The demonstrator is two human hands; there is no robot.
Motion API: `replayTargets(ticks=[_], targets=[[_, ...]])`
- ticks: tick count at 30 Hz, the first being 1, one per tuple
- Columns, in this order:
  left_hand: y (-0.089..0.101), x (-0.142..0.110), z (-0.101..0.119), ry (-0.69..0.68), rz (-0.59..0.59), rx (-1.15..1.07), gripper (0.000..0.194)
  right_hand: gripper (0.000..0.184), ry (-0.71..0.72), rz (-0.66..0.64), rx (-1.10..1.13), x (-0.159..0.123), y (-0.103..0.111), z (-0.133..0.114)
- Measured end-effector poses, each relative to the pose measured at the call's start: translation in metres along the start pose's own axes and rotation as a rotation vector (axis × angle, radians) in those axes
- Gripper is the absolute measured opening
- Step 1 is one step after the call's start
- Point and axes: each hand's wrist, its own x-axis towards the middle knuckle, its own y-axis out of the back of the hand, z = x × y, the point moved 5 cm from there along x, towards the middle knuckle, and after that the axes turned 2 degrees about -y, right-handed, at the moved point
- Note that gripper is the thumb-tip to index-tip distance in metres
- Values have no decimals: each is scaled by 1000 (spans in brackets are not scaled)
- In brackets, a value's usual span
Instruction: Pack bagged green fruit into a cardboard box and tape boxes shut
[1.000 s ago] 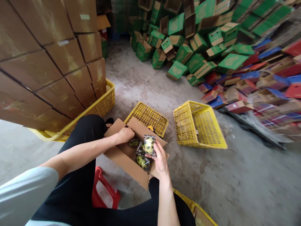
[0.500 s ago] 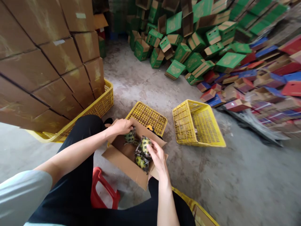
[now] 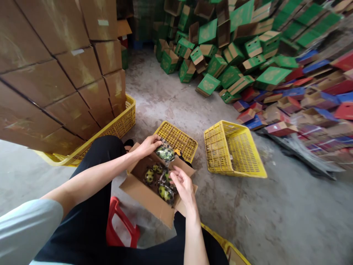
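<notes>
An open cardboard box (image 3: 148, 199) sits tilted between my knees, its flaps spread. Over its far side, my left hand (image 3: 150, 144) is closed on the clear wrapping of a plastic-wrapped green item with black spots (image 3: 165, 152). My right hand (image 3: 182, 183) is over the box's right side, fingers apart and slightly curled, touching or just above a wrapped item partly hidden beneath it. Inside lie several more yellow-green, black-spotted items, among them a round one (image 3: 149, 176) at the left and a wrapped one (image 3: 165, 192) near the front. Their exact kind I cannot make out.
Beyond the box an upturned yellow crate (image 3: 180, 137) lies on the floor, with another yellow crate (image 3: 219, 151) tipped to its right. Stacked cartons (image 3: 66, 84) rise at the left. A red stool (image 3: 121, 221) is below me. Green boxes (image 3: 208, 84) are heaped at the back.
My left hand has lifted a wrapped spotted item up from inside the box to its far edge. My right hand has loosened from the wrapped item it held, which now lies lower.
</notes>
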Motion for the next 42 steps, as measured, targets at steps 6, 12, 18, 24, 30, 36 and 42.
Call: replayTargets(ticks=[6, 12, 18, 24, 30, 36, 42], targets=[[-25, -12, -13, 90, -97, -56, 24, 85, 194, 93, -16, -5, 2, -18], [-40, -25, -19, 215, -205, -202, 45, 53, 213, 177, -12, -6, 13, -21], [-52, -29, -4, 355, -339, -368, 80, 53, 142, 365, -12, -3, 31, -7], [-55, -33, 8, 170, -506, -201, 67, 61, 111, 426, -59, -4, 37, -4], [-45, -27, 12, -110, -470, 238, 64, 61, 108, 426, -115, -8, 35, -7], [-39, -24, 20, -160, -377, 205, 54, 57, 134, 414, -80, -7, 34, -4], [-50, -31, 14, 87, -512, -274, 60, 56, 130, 394, -42, -4, 29, -3]])
